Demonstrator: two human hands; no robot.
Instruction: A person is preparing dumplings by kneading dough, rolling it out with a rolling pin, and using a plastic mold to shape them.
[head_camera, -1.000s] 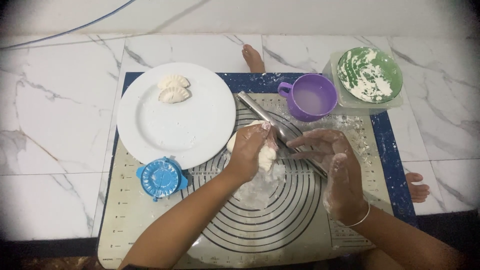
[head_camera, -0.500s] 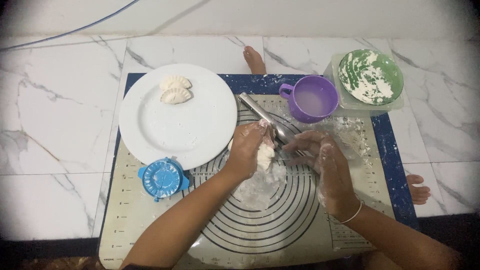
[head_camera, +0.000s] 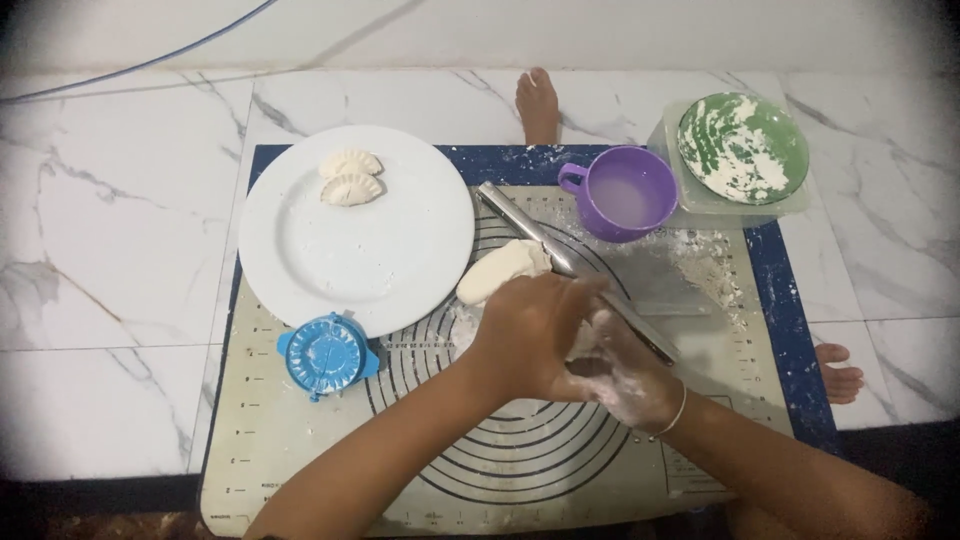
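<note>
- The left hand (head_camera: 530, 335) and the floured right hand (head_camera: 625, 370) are pressed together over the middle of the baking mat (head_camera: 300, 440); what they grip between them I cannot tell.
- A dough piece (head_camera: 497, 271) lies on the mat just above the hands, touching the metal rolling pin (head_camera: 570, 265).
- The mat lies on a white marble floor (head_camera: 110, 260).
- At the mat's upper left, a white plate (head_camera: 380, 250) holds two dumplings (head_camera: 350, 178); a blue dumpling press (head_camera: 327, 355) sits below it.
- At the upper right stand a purple cup (head_camera: 628, 195) with whitish liquid and a green bowl (head_camera: 742, 147) of flour.

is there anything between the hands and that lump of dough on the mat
Nothing visible. The left hand and right hand meet just below the dough lump; the metal rolling pin lies beside it, not between.
</note>
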